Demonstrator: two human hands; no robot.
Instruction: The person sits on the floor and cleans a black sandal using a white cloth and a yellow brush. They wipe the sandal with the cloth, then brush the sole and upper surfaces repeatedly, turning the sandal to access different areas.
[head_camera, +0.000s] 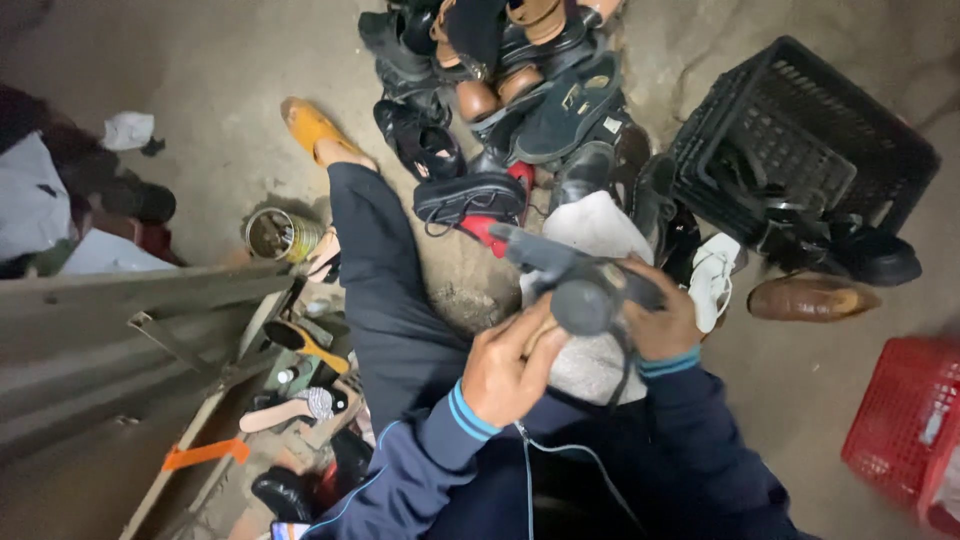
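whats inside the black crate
The black crate, tipped on its side, shows dark straps and a black shoe spilling from its mouth. Its deeper interior is too dark to tell.

Both hands — left hand (510, 370), right hand (665, 325) — grip a dark shoe (575, 275).

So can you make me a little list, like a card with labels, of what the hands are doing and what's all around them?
Left hand: grips the dark shoe from below
Right hand: holds the same shoe at its side
Under the shoe: a pale cloth on the lap
In front: a pile of shoes on the floor
Right side: a black crate, a brown shoe, a red basket
Left side: a tin can, a wooden box of tools
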